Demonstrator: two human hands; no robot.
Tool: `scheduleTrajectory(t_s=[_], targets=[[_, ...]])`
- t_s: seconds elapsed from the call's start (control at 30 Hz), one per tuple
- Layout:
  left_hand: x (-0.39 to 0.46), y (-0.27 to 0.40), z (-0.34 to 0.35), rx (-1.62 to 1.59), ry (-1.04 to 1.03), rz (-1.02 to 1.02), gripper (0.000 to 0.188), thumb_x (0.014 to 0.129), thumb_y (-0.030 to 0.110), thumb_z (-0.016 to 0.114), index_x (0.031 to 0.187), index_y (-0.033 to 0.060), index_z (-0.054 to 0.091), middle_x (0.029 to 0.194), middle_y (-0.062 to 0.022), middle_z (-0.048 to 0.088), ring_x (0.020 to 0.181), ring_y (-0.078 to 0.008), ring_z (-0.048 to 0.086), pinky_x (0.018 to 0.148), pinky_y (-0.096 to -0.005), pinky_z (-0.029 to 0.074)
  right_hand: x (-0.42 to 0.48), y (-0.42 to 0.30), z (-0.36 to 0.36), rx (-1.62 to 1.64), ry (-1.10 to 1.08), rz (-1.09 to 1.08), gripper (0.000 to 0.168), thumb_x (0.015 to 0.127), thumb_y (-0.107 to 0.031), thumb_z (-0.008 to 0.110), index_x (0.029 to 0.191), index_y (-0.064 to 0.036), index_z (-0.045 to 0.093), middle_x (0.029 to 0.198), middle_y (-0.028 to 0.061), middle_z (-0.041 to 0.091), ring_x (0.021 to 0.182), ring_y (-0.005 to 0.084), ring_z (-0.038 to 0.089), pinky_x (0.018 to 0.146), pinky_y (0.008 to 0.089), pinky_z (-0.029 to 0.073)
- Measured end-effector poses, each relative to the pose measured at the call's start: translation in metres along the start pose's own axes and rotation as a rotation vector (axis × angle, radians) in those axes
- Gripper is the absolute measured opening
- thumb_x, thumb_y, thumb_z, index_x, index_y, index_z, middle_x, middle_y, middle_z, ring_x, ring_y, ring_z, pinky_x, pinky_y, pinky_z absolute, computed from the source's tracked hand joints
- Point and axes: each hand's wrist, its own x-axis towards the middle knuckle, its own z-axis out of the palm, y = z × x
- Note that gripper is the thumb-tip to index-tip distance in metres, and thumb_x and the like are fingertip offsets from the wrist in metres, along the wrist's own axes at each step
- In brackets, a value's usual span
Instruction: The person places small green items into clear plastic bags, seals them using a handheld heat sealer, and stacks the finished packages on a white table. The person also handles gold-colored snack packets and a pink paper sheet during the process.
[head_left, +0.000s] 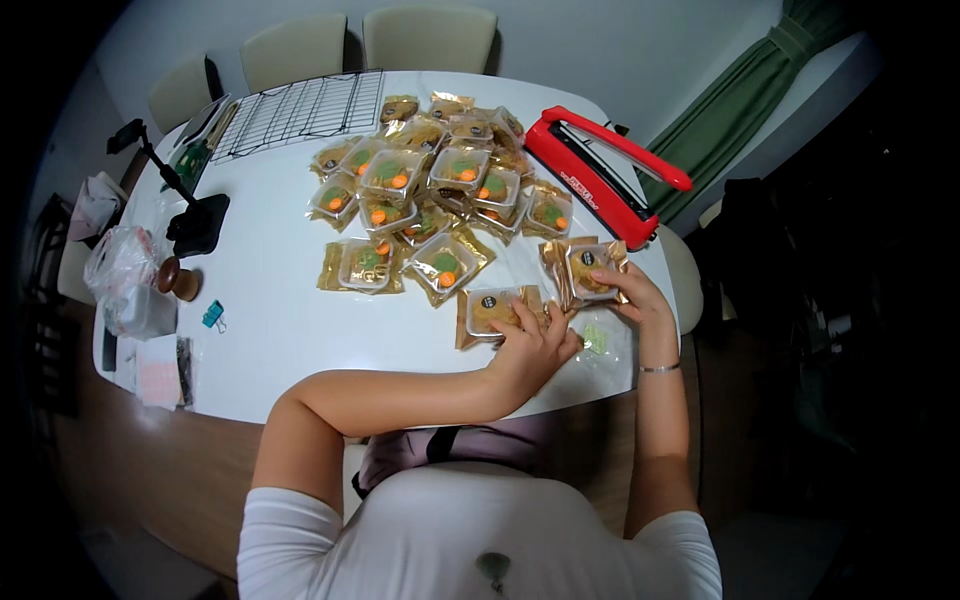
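My right hand (641, 296) grips a gold-wrapped pastry in a clear tray (589, 268), its thumb lying over the top; the pack has a dark round sticker. More gold wrapping shows behind that pack's left side. Spread out, the fingers of my left hand (532, 345) reach over the right part of another wrapped pastry pack (487, 307), which lies flat on the white table (300, 330). Some fingers seem to touch it, and they hide part of it. Ahead is a heap of similar wrapped pastries (390, 169), many with green tops and orange stickers.
A red impulse sealer (589, 184) with its arm raised stands at the right. Behind the heap's left side lies a black wire rack (300, 112). At left are a black stand (196, 221), a wooden-handled stamp (178, 279), a teal binder clip (214, 315) and plastic bags (124, 262).
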Motion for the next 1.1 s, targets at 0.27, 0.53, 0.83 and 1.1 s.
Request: scheduleTrajectory(t_s=[0.27, 0.53, 0.83, 1.1], targets=[[0.041, -0.142, -0.017, -0.325, 0.147, -0.064, 0.076, 0.078, 0.061, 0.062, 0.139, 0.0198, 0.046, 0.139, -0.0131, 0.045, 0.133, -0.0365, 0.039, 0.109, -0.0626, 0.023, 0.012, -0.043, -0.002, -0.885, 0.262, -0.143, 0.069, 0.072, -0.034, 0.083, 0.121, 0.007, 0.055, 0.104, 0.0151, 0.067, 0.092, 0.0214, 0.065, 0.082, 0.0307, 0.051], [0.1, -0.272, 0.068, -0.427, -0.331, -0.588, 0.099, 0.063, 0.093, 0.042, 0.144, 0.0361, 0.04, 0.157, -0.0057, 0.024, 0.144, -0.0435, 0.013, 0.104, -0.0768, 0.009, 0.123, -0.037, 0.063, -1.366, 0.235, -0.446, 0.109, 0.068, -0.067, 0.072, 0.146, -0.004, 0.032, 0.142, 0.0318, 0.039, 0.135, 0.0436, 0.034, 0.109, 0.0468, 0.03], [0.055, -0.266, 0.063, -0.5, -0.331, -0.572, 0.085, 0.07, 0.082, 0.049, 0.137, 0.0296, 0.052, 0.151, -0.0053, 0.038, 0.141, -0.0436, 0.021, 0.106, -0.0713, 0.017, 0.143, -0.011, 0.112, -1.461, 0.134, -0.262, 0.115, 0.063, -0.08, 0.064, 0.15, -0.016, 0.027, 0.144, 0.0352, 0.031, 0.139, 0.0464, 0.024, 0.114, 0.0521, 0.015], [-0.002, -0.294, 0.076, -0.539, -0.241, -0.597, 0.079, 0.074, 0.075, 0.055, 0.13, 0.0197, 0.061, 0.147, -0.0089, 0.042, 0.137, -0.0377, 0.034, 0.108, -0.0527, 0.032, 0.154, 0.004, 0.167, -1.384, 0.053, -0.225, 0.115, 0.061, -0.078, 0.068, 0.149, -0.015, 0.028, 0.148, 0.0312, 0.028, 0.141, 0.0471, 0.02, 0.107, 0.0595, 0.027]])
